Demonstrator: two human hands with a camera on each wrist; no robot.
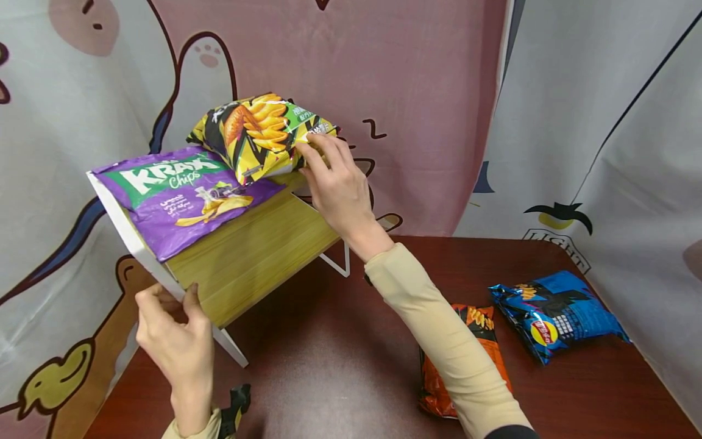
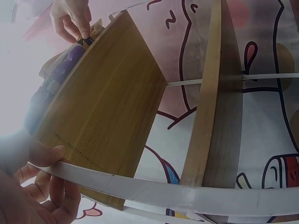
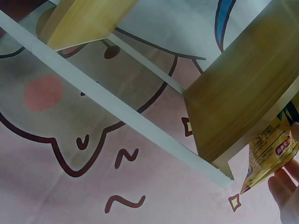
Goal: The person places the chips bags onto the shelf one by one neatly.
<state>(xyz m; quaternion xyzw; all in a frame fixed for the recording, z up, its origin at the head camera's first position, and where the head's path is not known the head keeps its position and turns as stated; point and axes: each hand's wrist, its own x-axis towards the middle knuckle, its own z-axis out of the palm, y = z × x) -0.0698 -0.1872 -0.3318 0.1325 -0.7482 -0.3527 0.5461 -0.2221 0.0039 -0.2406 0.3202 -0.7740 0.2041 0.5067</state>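
Observation:
My right hand [image 1: 340, 186] holds the right end of a yellow-and-black chip bag [image 1: 260, 137], which lies tilted on the top board [image 1: 258, 256] of a wooden shelf. Part of this bag [image 3: 271, 154] hangs over the board's edge in the right wrist view. Beside it, a purple chip bag [image 1: 192, 201] lies flat at the shelf's left end, partly overlapped by the yellow one. At the near left corner, my left hand [image 1: 178, 341] grips the shelf's white frame [image 1: 134, 241]. The left wrist view shows its thumb and fingers around the white bar [image 2: 154, 189].
A lower board [image 2: 205, 112] runs beneath the top one. On the dark red table [image 1: 329, 372], an orange chip bag [image 1: 436, 384] lies partly behind the right sleeve [image 1: 439, 323]. A blue chip bag [image 1: 565, 311] rests farther right. Printed curtains [image 1: 417, 91] hang behind.

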